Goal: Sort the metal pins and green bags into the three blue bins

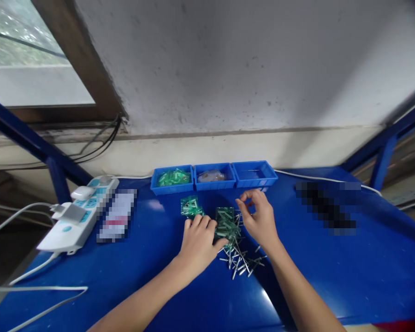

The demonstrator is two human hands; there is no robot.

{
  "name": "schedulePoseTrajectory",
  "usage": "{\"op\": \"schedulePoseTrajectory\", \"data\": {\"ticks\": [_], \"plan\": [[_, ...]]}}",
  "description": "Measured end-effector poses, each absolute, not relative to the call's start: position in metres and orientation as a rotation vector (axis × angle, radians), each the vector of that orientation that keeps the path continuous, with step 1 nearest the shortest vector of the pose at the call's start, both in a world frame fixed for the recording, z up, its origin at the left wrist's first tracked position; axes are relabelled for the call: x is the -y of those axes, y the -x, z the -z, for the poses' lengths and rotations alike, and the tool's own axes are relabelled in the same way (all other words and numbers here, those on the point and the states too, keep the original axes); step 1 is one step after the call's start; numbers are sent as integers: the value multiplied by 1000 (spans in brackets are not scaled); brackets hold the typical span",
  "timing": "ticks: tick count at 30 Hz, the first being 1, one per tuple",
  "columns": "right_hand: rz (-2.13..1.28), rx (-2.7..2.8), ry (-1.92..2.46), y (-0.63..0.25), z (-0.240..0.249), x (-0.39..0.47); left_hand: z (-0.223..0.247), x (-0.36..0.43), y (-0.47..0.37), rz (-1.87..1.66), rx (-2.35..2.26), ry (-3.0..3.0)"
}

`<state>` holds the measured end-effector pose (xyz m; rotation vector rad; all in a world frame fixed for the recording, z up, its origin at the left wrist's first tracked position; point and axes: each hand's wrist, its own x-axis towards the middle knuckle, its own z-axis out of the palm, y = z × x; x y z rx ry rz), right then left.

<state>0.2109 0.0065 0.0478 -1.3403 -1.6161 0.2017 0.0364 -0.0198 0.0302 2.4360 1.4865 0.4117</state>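
My left hand [199, 237] lies palm down on the table with its fingers apart, the fingertips by a small green plastic packet [190, 206]. Its thumb reaches toward a dark green see-through bag [224, 223] with metal pieces showing in it. A loose heap of silver blind rivets [240, 260] lies below and beside that bag. Just right of the bag, my right hand [259, 216] is raised a little, thumb and forefinger curled into a pinch. What is between those fingertips is too small to make out.
Three blue bins stand at the back: the left bin [173, 188] has green packets, the middle bin [214, 185] clear bags, the right bin [255, 182] a thin piece. A white power strip [78, 216] and a blurred pale item [119, 214] are left, a blurred black item [327, 207] right.
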Motion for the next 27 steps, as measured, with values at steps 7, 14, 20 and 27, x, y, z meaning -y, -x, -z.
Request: {"op": "schedulePoseTrajectory", "data": {"ticks": [7, 14, 20, 27], "plan": [[-505, 1577, 1391, -203, -42, -5, -30, 4, -13, -763, -1387, -1928], [-1375, 1396, 1194, -181, -46, 3, -38, 10, -2, -1165, -1153, -2054], [-819, 1534, 1217, -167, -41, 15, -45, 10, 2, -1007, -1099, -1995], [-333, 1928, 880, -163, -41, 21, -32, 6, 0, -967, -1108, -1292]]}}
